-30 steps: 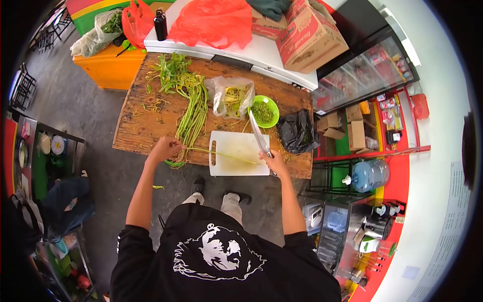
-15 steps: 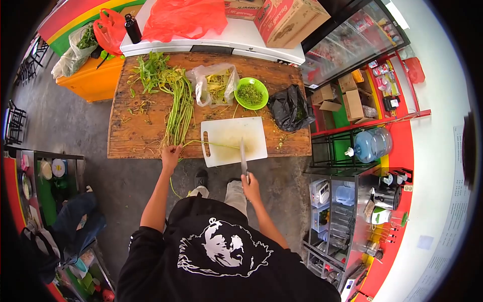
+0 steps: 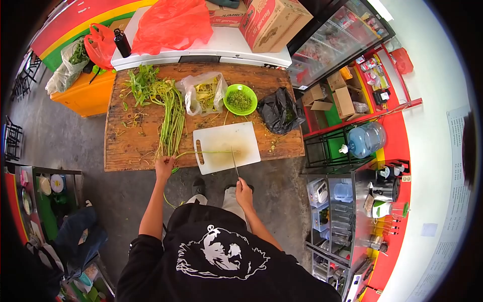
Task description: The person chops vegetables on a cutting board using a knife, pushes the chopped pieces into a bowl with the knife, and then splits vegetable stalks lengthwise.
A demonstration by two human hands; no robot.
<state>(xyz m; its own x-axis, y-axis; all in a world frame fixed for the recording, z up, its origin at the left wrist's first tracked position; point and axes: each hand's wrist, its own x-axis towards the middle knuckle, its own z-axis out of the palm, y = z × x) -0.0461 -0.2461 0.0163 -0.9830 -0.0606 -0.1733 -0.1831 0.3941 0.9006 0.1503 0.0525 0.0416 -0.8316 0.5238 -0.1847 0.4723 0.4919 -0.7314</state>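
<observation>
My left hand [image 3: 164, 166] is closed at the table's front edge, gripping a thin green stalk [image 3: 211, 151] that runs right across the white cutting board [image 3: 221, 163]. My right hand [image 3: 244, 192] is wrapped round the handle of a knife [image 3: 235, 161]. Its blade reaches over the board and crosses the stalk near its right end. Just beyond my left hand lies a bundle of leafy green stalks [image 3: 172, 123], leaves toward the back. Behind the board are a clear plastic bag [image 3: 190, 98] of yellowish greens and a lime-green bowl [image 3: 254, 103] of chopped greens.
A crumpled black plastic bag [image 3: 274, 113] sits at the wooden table's [image 3: 136, 157] right side. Behind the table, a white counter [image 3: 221, 43] bears a red plastic bag [image 3: 173, 25], a black bottle [image 3: 122, 44] and cardboard boxes [image 3: 276, 27]. Shelving [image 3: 332, 176] stands to the right.
The camera view has shifted slightly. The knife has turned so its blade looks thinner and more slanted, its tip a little farther left on the board. Both hands keep their grips.
</observation>
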